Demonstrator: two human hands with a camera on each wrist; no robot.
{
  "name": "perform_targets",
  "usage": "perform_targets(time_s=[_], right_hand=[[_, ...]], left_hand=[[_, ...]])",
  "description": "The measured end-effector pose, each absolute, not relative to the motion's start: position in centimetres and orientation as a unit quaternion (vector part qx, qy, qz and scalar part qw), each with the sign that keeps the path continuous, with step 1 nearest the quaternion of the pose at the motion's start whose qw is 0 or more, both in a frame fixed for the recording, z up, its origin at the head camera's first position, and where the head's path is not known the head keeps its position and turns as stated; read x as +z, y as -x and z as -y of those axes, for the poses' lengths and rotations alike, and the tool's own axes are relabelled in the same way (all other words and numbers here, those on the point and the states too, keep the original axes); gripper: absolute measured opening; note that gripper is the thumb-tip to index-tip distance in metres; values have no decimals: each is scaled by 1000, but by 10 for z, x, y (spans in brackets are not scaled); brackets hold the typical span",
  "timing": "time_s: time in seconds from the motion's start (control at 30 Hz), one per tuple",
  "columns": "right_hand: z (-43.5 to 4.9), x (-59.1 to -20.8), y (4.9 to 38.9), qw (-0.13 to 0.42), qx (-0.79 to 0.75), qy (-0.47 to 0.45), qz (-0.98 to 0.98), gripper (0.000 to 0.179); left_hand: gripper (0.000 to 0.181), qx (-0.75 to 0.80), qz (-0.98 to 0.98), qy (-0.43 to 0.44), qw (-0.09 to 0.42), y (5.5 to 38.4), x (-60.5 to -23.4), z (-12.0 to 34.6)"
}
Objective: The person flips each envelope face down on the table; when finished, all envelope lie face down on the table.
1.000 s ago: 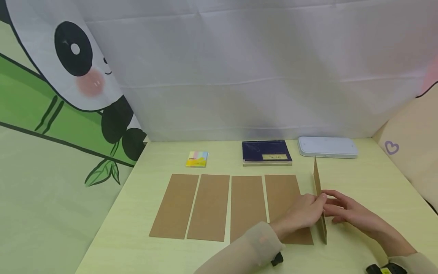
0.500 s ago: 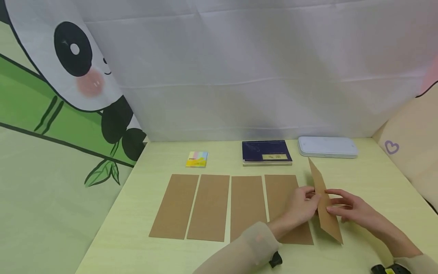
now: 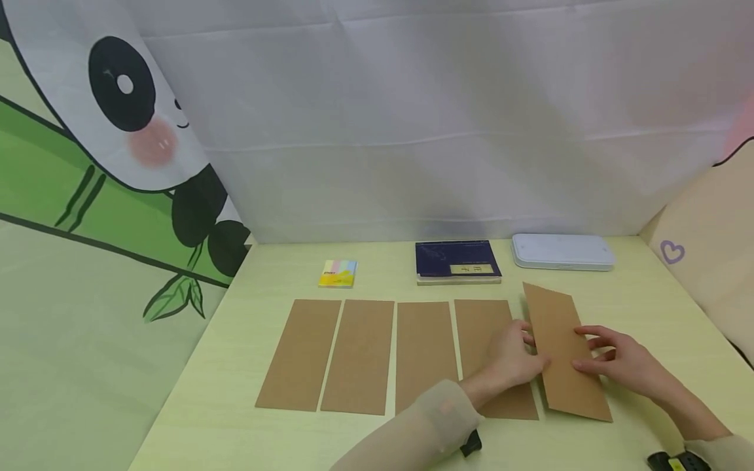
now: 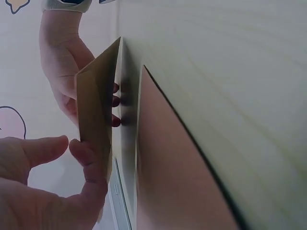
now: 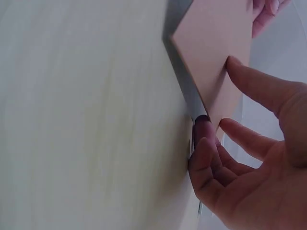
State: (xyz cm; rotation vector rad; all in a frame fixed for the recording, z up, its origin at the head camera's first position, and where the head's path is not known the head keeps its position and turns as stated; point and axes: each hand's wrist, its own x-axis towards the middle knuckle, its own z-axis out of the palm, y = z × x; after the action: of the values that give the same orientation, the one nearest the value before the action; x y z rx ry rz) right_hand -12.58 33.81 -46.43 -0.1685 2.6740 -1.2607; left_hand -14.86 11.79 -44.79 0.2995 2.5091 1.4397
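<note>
A brown rectangular card (image 3: 559, 353) is tilted over the right part of the table, its left long edge raised. My left hand (image 3: 509, 356) holds that raised edge, thumb over the upper face and index finger (image 4: 90, 170) against the edge. On the far side, my right hand (image 3: 627, 366) grips the right edge; in the right wrist view its thumb (image 5: 240, 72) lies on the face and other fingers reach underneath. To the left, several matching brown cards (image 3: 299, 353) lie flat in a row, the nearest card (image 3: 480, 320) partly hidden by my left hand.
Behind the cards are a colourful sticky-note pad (image 3: 338, 273), a dark blue book (image 3: 456, 258) and a pale blue-white case (image 3: 562, 252). A white cloth (image 3: 412, 131) hangs along the table's back edge. The pale table (image 3: 200, 392) extends left and right.
The held card has turned from almost edge-on to tilted, its face now showing upward and its right side lowered. My right hand has shifted slightly right with it.
</note>
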Motion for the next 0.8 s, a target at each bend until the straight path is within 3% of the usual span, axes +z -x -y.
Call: perform_targets(time_s=[0.13, 0.3, 0.53, 0.8], right_hand=[[-339, -465, 127, 77, -395, 57, -914, 66], [-339, -466, 128, 70, -363, 68, -927, 68], [-337, -467, 128, 58, -325, 74, -941, 67], [-335, -465, 127, 43, -303, 79, -949, 65]], left_hand=[[53, 452, -875, -117, 130, 149, -450, -116], [23, 421, -887, -127, 142, 148, -451, -115], [34, 389, -897, -121, 170, 145, -452, -118], [34, 386, -897, -110, 186, 143, -451, -119]])
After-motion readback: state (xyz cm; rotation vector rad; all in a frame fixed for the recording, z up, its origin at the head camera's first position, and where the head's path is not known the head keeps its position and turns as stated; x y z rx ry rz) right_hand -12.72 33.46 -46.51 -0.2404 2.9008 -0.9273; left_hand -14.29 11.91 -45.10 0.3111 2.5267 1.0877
